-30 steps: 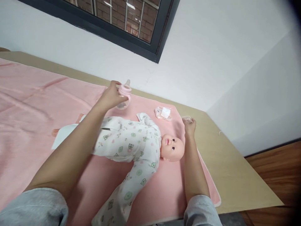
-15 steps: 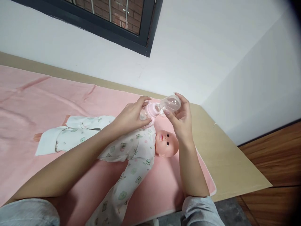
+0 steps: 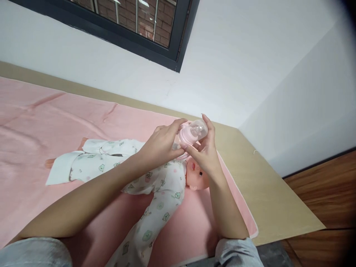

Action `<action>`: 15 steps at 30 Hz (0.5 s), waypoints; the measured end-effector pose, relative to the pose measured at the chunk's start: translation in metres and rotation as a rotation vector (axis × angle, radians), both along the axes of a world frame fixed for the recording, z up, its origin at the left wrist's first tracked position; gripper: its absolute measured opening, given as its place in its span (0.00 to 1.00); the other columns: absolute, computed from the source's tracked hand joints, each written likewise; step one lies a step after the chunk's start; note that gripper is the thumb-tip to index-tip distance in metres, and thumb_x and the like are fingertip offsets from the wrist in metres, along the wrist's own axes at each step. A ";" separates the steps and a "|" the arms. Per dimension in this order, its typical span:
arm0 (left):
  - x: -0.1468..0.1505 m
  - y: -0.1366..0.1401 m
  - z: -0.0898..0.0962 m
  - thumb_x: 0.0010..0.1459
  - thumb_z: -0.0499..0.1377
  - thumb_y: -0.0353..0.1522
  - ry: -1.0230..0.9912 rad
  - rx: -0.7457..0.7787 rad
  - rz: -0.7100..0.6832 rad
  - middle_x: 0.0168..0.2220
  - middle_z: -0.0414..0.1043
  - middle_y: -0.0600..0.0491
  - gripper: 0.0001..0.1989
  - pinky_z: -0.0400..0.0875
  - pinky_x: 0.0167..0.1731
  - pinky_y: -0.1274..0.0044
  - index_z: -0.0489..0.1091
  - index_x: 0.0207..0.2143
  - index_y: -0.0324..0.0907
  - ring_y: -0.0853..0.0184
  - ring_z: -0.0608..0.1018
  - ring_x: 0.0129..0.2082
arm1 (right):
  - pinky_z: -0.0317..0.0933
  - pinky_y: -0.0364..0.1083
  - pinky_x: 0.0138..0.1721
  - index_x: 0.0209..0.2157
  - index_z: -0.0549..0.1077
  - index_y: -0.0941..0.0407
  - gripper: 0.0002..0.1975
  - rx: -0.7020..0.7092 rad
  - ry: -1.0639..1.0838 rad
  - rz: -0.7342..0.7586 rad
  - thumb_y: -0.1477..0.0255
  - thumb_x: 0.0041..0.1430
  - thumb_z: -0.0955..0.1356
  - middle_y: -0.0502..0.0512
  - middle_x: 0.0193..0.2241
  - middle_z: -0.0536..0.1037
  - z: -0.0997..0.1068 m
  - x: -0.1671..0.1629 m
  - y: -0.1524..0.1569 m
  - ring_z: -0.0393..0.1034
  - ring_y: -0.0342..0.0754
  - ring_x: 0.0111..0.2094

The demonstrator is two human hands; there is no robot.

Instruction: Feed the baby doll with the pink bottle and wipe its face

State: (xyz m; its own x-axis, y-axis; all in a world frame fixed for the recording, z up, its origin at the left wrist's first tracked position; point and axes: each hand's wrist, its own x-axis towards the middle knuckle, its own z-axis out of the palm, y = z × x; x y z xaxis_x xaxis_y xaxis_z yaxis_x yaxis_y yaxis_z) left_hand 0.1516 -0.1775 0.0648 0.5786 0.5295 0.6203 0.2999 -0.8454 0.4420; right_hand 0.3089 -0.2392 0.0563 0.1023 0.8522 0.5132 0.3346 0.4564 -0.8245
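Observation:
A baby bottle (image 3: 187, 137) with a pink collar is held tilted above the doll's chest. My left hand (image 3: 162, 144) is closed around the bottle's body, which it largely hides. Over the top end sits a clear dome-shaped cap (image 3: 201, 128), and the teat shows faintly through it. My right hand (image 3: 208, 152) is closed on the cap, fingers behind it and thumb by the collar. Beneath both hands a baby doll (image 3: 164, 185) in white printed clothes lies on its back; my right hand and wrist partly cover its face.
The doll lies on a pink blanket (image 3: 36, 122) spread over a tan tabletop (image 3: 250, 185). A white wall (image 3: 222, 74) with a dark-framed window (image 3: 178, 44) rises behind. Wooden panels (image 3: 319, 189) stand at the right.
My right hand has brought the clear cap down and left onto the bottle's top. Half a second ago the cap was held off the collar. The view has shifted slightly.

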 end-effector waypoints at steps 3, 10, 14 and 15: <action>0.002 -0.001 -0.003 0.57 0.60 0.33 -0.012 0.104 0.048 0.51 0.72 0.45 0.30 0.65 0.50 0.66 0.56 0.60 0.37 0.55 0.75 0.49 | 0.67 0.58 0.56 0.66 0.38 0.37 0.50 -0.015 0.017 0.004 0.56 0.52 0.72 0.54 0.62 0.59 0.000 -0.002 -0.001 0.64 0.52 0.58; -0.002 -0.005 -0.003 0.62 0.59 0.38 -0.029 0.260 0.078 0.53 0.71 0.43 0.28 0.63 0.53 0.63 0.57 0.60 0.36 0.53 0.72 0.51 | 0.66 0.58 0.55 0.66 0.36 0.39 0.51 0.054 -0.009 -0.141 0.57 0.52 0.72 0.58 0.61 0.59 0.003 0.013 0.004 0.65 0.53 0.57; -0.025 -0.029 0.017 0.65 0.57 0.36 0.010 0.164 -0.102 0.56 0.68 0.53 0.20 0.62 0.56 0.68 0.61 0.58 0.48 0.60 0.70 0.55 | 0.68 0.56 0.51 0.66 0.34 0.41 0.52 0.120 -0.062 -0.333 0.58 0.50 0.71 0.61 0.62 0.57 -0.004 0.059 0.021 0.66 0.54 0.56; -0.032 -0.036 0.023 0.65 0.56 0.37 0.037 0.112 -0.175 0.56 0.69 0.55 0.19 0.63 0.56 0.69 0.62 0.57 0.50 0.61 0.70 0.55 | 0.69 0.56 0.49 0.67 0.34 0.42 0.52 0.127 -0.081 -0.391 0.58 0.50 0.71 0.61 0.62 0.56 -0.008 0.074 0.026 0.66 0.55 0.55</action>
State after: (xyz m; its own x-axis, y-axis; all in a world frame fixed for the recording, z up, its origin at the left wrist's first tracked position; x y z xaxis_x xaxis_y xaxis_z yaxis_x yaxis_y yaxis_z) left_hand 0.1191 -0.2136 0.0876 0.6791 0.3480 0.6463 0.1582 -0.9292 0.3341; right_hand 0.3826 -0.2131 0.0484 0.3608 0.6861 0.6318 0.5645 0.3786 -0.7335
